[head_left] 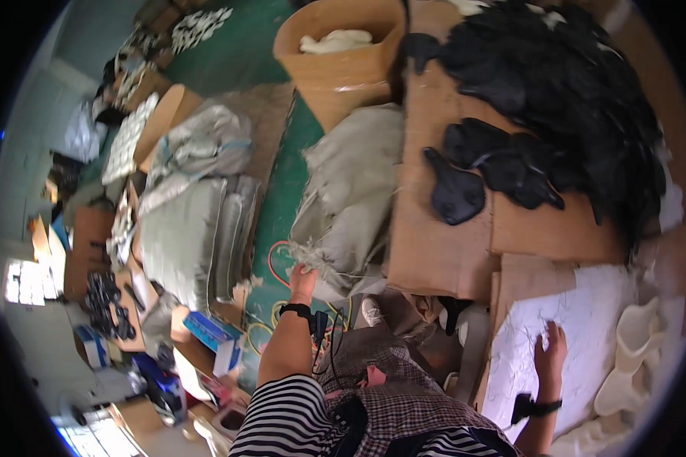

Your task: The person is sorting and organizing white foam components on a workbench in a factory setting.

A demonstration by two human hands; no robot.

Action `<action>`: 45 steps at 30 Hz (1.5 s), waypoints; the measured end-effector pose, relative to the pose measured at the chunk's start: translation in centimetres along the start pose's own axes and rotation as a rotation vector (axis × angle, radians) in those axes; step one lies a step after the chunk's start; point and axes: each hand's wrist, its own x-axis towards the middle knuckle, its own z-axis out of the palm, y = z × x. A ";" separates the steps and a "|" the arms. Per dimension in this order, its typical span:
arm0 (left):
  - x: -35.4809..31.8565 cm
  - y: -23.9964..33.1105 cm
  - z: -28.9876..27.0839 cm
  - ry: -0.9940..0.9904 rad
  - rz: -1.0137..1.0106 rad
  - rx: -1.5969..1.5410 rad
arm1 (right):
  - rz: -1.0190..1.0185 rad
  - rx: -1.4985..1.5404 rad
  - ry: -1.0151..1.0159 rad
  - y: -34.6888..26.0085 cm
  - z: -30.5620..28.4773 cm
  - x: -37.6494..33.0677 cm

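Note:
My left hand (303,282) is closed on the frayed mouth of a grey-green woven sack (351,183), which stands between the floor strip and the cardboard-covered table. Loose fibres stick out around my fingers. On the right, my right hand (550,354) is over a white sheet (541,324) with dark loose threads scattered on it; its fingers are apart and hold nothing. Beyond it, a black saddle-shaped piece (457,190) lies by itself on the cardboard (434,251), beside a large heap of similar black pieces (556,91).
Cream saddle-shaped pieces (636,343) lie at the right edge. A tall brown bin (335,72) with white pieces inside stands behind the sack. Filled sacks (179,236) are stacked on the left, near a blue box (213,335). An orange cord (274,263) loops on the green floor.

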 end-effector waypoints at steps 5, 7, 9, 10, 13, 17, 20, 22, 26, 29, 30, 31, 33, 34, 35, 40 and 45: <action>3.1 -3.8 -3.1 0.024 0.024 -0.061 | -0.568 0.100 -0.176 -22.9 9.1 14.8; 4.2 -4.3 -2.8 0.032 0.019 -0.096 | -0.780 0.130 -0.204 -29.5 16.1 18.1; 5.6 -5.2 -2.7 0.065 0.180 -0.078 | -0.948 0.163 -0.313 -37.5 23.1 19.4; 6.3 -5.4 -2.1 0.069 0.162 -0.088 | -1.033 0.165 -0.333 -39.8 27.7 19.6; 7.2 -5.6 1.2 -0.121 0.205 -0.110 | -1.233 0.215 -0.497 -45.4 39.1 19.0; 4.5 -3.8 5.4 -0.142 0.409 0.178 | -1.311 -0.033 -0.779 -43.6 48.7 20.6; 2.2 -6.0 4.2 -0.409 0.231 0.084 | -1.277 -0.619 -0.994 -39.0 48.4 24.1; 1.2 -8.1 2.4 -0.755 -0.013 0.276 | -1.458 -0.736 -0.763 -36.3 43.6 27.3; -3.9 -17.8 0.9 -0.799 -0.231 0.330 | -0.948 -0.841 -0.571 -35.1 30.0 32.9; -3.4 -16.3 -0.3 -0.592 -0.351 0.086 | -0.920 -0.988 -0.516 -31.7 22.5 33.6; -1.5 -13.0 -1.7 -0.435 -0.330 0.083 | -0.879 -0.992 -0.532 -30.3 21.3 32.3; 0.3 -10.3 -2.3 -0.290 -0.194 -0.060 | -0.844 -0.991 -0.547 -29.1 20.1 30.8; 4.1 -3.6 -1.2 -0.053 0.181 -0.245 | -0.810 -0.790 -0.619 -25.5 20.4 27.4; 5.7 0.1 0.0 0.051 0.415 -0.274 | -0.811 -0.858 -0.746 -25.1 21.3 26.1; 7.0 3.8 1.6 -0.016 0.531 -0.323 | -0.745 -0.865 -0.941 -25.3 22.6 25.4; 8.3 10.2 11.5 -0.698 0.469 -0.020 | -0.982 -0.695 -0.669 -38.4 25.3 26.6; 2.5 -1.4 19.7 -0.742 0.428 -0.280 | -1.105 0.222 -0.902 -44.3 44.3 25.8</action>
